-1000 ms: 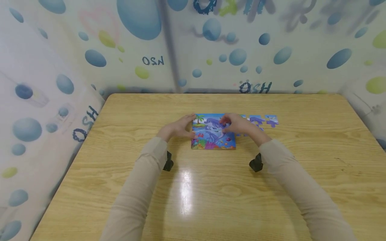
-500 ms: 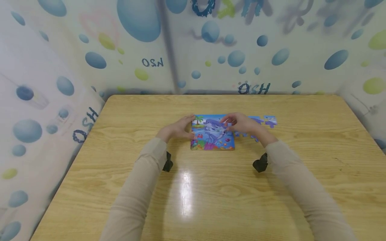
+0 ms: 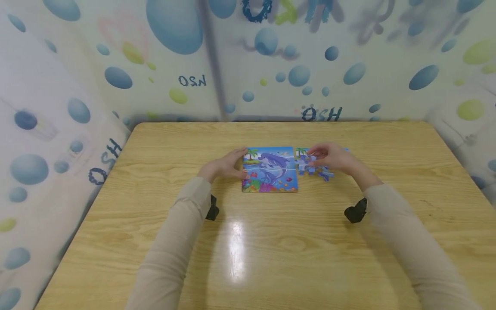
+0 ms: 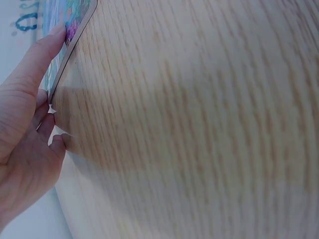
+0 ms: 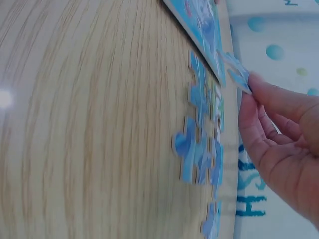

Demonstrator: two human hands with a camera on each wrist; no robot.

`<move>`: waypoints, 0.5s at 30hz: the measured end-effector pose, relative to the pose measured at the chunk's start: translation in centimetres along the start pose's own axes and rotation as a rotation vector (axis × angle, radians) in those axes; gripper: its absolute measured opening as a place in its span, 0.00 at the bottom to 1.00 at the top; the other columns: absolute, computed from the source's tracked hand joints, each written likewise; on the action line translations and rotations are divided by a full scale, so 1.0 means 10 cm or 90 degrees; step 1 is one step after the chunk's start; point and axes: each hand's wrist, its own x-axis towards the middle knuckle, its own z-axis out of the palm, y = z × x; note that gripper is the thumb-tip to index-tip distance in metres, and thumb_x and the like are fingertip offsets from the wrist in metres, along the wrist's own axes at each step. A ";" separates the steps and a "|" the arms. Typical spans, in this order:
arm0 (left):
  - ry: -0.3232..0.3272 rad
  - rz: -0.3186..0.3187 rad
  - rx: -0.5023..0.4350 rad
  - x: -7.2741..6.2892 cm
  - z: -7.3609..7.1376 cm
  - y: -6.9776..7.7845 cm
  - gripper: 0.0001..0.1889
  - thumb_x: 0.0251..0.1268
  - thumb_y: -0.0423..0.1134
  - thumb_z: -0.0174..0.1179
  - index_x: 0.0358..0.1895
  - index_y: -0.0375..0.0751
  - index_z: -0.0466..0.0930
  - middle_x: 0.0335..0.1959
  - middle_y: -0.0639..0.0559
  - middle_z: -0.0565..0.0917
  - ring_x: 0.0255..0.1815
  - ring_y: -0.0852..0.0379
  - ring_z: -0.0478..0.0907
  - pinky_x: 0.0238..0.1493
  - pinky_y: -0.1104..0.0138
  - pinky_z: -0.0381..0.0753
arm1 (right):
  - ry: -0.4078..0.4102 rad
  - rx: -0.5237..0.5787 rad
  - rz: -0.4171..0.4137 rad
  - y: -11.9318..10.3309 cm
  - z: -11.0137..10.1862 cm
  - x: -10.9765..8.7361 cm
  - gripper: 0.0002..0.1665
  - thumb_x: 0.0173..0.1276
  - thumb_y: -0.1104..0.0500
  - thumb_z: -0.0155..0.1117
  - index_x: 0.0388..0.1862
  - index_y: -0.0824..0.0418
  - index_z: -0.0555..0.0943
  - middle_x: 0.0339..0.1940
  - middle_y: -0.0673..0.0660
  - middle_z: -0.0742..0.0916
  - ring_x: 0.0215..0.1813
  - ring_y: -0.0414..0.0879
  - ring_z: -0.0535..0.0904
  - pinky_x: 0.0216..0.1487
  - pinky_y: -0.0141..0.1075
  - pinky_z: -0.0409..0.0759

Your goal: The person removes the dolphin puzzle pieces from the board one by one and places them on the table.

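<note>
A puzzle board [image 3: 270, 170] with a dolphin picture lies flat on the wooden table. My left hand [image 3: 224, 167] rests at its left edge, fingers near the far corner; in the left wrist view the thumb [image 4: 47, 47] lies on the board's surface. My right hand [image 3: 335, 158] is over the loose pieces to the right of the board. Between its thumb and forefinger it pinches a blue puzzle piece [image 5: 238, 72], raised above the table in the right wrist view. Below it, several interlocked blue pieces [image 5: 197, 144] lie beside the board, partly covered by the hand in the head view.
The wooden table [image 3: 271, 249] extends toward me and to both sides. A wall [image 3: 271, 64] printed with blue and green bubbles stands behind its far edge. A black wrist device [image 3: 355, 211] hangs by the right sleeve, another [image 3: 212, 209] by the left.
My right hand has moved right, from over the board to over the loose pieces, uncovering the board's picture. My left hand stays at the board's left edge.
</note>
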 end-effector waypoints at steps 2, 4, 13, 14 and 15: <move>-0.001 0.001 0.002 0.00 0.00 0.00 0.50 0.55 0.48 0.63 0.73 0.46 0.36 0.75 0.49 0.35 0.75 0.48 0.31 0.74 0.51 0.38 | 0.014 0.010 0.003 0.05 -0.05 -0.06 0.24 0.62 0.59 0.62 0.54 0.69 0.73 0.48 0.63 0.78 0.47 0.49 0.76 0.47 0.36 0.79; -0.002 0.002 0.000 0.00 -0.01 0.00 0.50 0.55 0.48 0.63 0.73 0.46 0.36 0.75 0.48 0.35 0.75 0.48 0.32 0.75 0.51 0.38 | 0.027 0.027 0.005 0.10 -0.11 -0.12 0.24 0.62 0.59 0.62 0.54 0.70 0.73 0.44 0.60 0.78 0.43 0.43 0.76 0.46 0.35 0.81; -0.008 0.015 0.005 0.01 -0.01 -0.02 0.49 0.56 0.47 0.62 0.73 0.45 0.36 0.75 0.49 0.35 0.75 0.48 0.32 0.75 0.52 0.38 | 0.044 0.055 0.033 0.41 -0.34 -0.34 0.24 0.67 0.59 0.56 0.57 0.73 0.69 0.39 0.54 0.76 0.36 0.32 0.74 0.44 0.31 0.83; -0.008 0.016 0.007 0.02 -0.01 -0.02 0.49 0.56 0.47 0.62 0.73 0.45 0.36 0.75 0.50 0.35 0.75 0.48 0.32 0.75 0.52 0.38 | 0.044 0.050 0.036 0.45 -0.35 -0.36 0.25 0.67 0.59 0.55 0.58 0.73 0.69 0.40 0.55 0.76 0.36 0.32 0.74 0.44 0.32 0.83; -0.008 0.016 0.006 0.02 -0.01 -0.02 0.49 0.56 0.47 0.62 0.73 0.45 0.36 0.75 0.50 0.35 0.75 0.48 0.32 0.75 0.52 0.38 | 0.044 0.047 0.040 0.49 -0.37 -0.38 0.25 0.68 0.58 0.54 0.58 0.73 0.69 0.41 0.57 0.76 0.36 0.31 0.74 0.44 0.32 0.83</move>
